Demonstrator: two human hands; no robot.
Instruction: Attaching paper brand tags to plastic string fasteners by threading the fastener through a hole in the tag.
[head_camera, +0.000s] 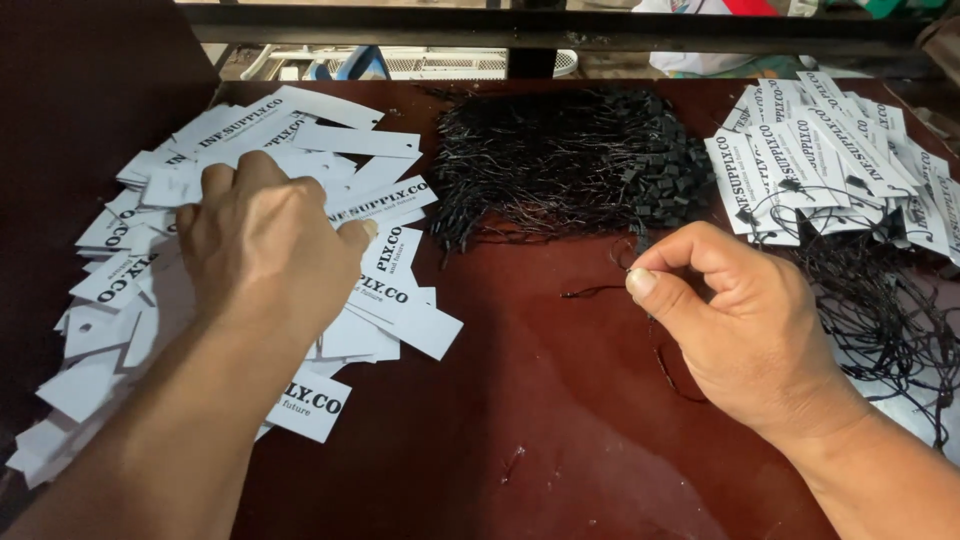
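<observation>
white card tags (230, 230) lie in a loose heap under the left hand (265, 245) — palm down, fingers spread and curled onto the pile, thumb tip (362, 232) pressing one tag's edge; no tag lifted clear, so it's touching, not gripping, as far as i can tell. more tags fan out beyond the fingertips and below the wrist, all w/ dark print.

right hand (745, 320) is pinched shut: thumb (650, 290) and forefinger clamp a thin black string (595, 292), its short end poking out to the left of the thumb, the rest trailing down under the palm. other fingers curled in.

just beyond the right fingertips sits a thick bundle of black strings (570, 160) w/ small square locks. to the right of the knuckles — a second pile of strung tags (820, 160), their black cords tangled across the table (540, 420), dark red-brown wood, between both hands.
</observation>
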